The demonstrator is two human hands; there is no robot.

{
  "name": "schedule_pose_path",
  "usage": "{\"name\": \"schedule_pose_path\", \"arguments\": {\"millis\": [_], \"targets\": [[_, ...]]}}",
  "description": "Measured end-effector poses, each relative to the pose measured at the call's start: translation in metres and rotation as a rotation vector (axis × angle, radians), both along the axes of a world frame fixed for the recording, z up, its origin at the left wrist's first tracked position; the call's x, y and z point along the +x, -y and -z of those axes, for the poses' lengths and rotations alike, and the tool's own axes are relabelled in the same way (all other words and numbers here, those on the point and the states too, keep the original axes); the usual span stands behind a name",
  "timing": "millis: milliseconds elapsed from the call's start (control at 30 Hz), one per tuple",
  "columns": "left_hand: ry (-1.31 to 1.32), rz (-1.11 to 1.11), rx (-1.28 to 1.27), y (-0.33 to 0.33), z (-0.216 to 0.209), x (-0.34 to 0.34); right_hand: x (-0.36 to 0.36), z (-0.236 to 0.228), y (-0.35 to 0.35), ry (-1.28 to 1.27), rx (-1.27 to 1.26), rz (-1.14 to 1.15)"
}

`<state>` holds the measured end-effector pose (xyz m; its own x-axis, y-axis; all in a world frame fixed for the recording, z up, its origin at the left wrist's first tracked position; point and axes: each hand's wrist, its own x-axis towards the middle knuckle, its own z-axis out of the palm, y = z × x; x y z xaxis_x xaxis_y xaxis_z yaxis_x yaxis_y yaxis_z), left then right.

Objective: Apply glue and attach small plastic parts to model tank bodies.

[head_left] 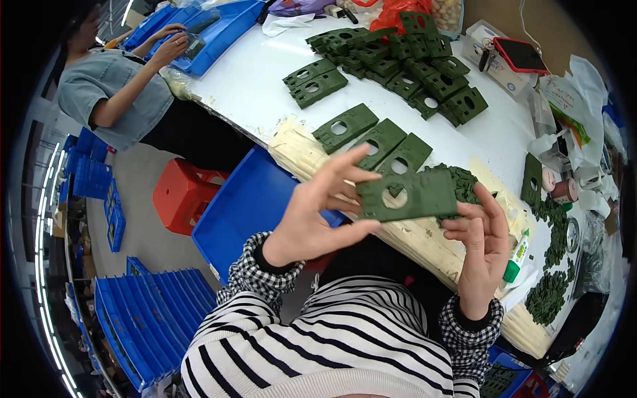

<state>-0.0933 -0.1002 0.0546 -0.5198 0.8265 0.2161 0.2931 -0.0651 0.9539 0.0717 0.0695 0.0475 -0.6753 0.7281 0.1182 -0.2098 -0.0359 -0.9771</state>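
Observation:
In front of me, above the table's near edge, I hold a flat dark green plastic plate (428, 194) with a round hole toward its left end. My left hand (318, 212) grips the left end, thumb below and fingers above. At the other end my right hand (483, 249) pinches the right edge; part of its grip is hidden behind the plate. Just beyond lie three similar green plates (375, 142) side by side. A pile of small green parts (461, 182) shows partly behind the held plate.
Many green plates (405, 66) are heaped farther back. Cream padding (298, 149) lines the table's near edge. To the right are a glue bottle (519, 255), small green pieces (547, 298) and a red-cased phone (519, 55). A blue bin (229, 212), red stool (179, 196) and co-worker (123, 99) are left.

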Motion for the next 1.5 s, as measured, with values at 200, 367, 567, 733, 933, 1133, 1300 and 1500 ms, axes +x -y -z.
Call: {"name": "schedule_pose_path", "arguments": {"millis": [200,367,567,733,933,1133,1300,1500], "targets": [[0.042,-0.282,0.018,0.012,0.020,-0.093,0.019,0.007,-0.009,0.121,0.049,-0.152],[0.013,-0.254,-0.048,0.006,0.036,-0.132,0.033,0.008,-0.006,0.193,0.038,-0.194],[-0.103,-0.316,-0.081,0.001,0.049,-0.148,0.041,0.010,-0.005,0.205,0.033,-0.187],[-0.323,-0.379,-0.126,-0.001,0.058,-0.155,0.041,0.013,-0.001,0.205,0.026,-0.207],[-0.511,-0.337,-0.232,0.002,0.049,-0.145,0.044,0.018,0.001,0.216,0.011,-0.208],[-0.537,-0.469,-0.272,0.003,0.041,-0.157,0.052,0.020,-0.002,0.229,0.010,-0.199],[-1.047,-0.538,-0.371,-0.008,0.046,-0.193,0.053,0.020,-0.001,0.242,-0.005,-0.198],[-1.038,-0.473,-0.352,-0.004,0.050,-0.202,0.062,0.019,-0.002,0.246,-0.010,-0.184]]}}
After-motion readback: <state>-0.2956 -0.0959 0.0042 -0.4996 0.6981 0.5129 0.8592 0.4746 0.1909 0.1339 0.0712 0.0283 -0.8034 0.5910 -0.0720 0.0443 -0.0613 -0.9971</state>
